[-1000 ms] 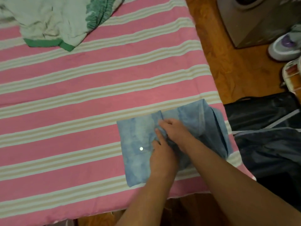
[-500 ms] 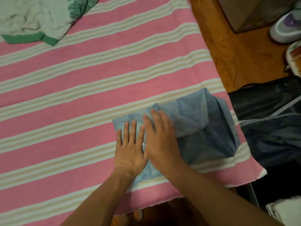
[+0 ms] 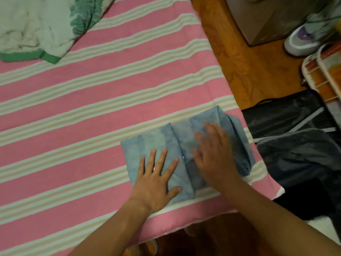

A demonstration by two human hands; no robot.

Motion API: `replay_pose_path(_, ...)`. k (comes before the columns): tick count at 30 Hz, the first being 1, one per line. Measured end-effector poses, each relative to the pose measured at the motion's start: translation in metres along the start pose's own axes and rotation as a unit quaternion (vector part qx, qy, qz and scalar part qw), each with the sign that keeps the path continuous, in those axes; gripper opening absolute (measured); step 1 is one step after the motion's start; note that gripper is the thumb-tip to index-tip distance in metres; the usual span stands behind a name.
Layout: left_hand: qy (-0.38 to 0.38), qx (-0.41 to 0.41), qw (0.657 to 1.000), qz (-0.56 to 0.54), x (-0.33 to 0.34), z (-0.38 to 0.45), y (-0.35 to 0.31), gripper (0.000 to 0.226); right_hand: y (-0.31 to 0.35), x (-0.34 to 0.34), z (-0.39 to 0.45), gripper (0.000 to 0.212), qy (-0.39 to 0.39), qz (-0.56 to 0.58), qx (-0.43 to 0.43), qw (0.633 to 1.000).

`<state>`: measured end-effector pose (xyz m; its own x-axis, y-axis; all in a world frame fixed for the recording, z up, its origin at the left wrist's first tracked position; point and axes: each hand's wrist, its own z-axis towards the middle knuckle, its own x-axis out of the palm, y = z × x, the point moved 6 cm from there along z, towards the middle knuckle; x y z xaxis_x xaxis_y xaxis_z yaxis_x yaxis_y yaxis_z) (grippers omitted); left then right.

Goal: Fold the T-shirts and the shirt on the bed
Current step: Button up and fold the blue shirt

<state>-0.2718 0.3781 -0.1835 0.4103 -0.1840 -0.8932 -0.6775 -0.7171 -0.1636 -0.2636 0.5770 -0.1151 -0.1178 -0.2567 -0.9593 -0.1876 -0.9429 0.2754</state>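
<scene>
Near the right corner of the pink-and-cream striped bed (image 3: pixel 92 111), a folded blue cotton shirt (image 3: pixel 166 139) is pressed flat by the left hand (image 3: pixel 156 182) and blurred right hand (image 3: pixel 214 157), fingers straight, nothing grasped. Light, limp cloth is judged best lifted by its folded edges.

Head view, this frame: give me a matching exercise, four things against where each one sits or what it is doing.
Things:
1. blue shirt
2. left hand
3. pale green garment
4. sneaker

Places or states:
A. on the wooden floor, beside a grey box
B. folded, near the bed's right corner
C. crumpled at the far left of the bed
D. flat, fingers spread, pressing the folded cloth

Pairs: 1-B, 2-D, 3-C, 4-A
</scene>
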Motion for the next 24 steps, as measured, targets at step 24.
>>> replay_pose_path(24,0.215,-0.105,0.969,-0.058,-0.038,0.016,-0.021,0.075,-0.121,-0.026,-0.040,0.069,0.193,0.348,0.448,0.801)
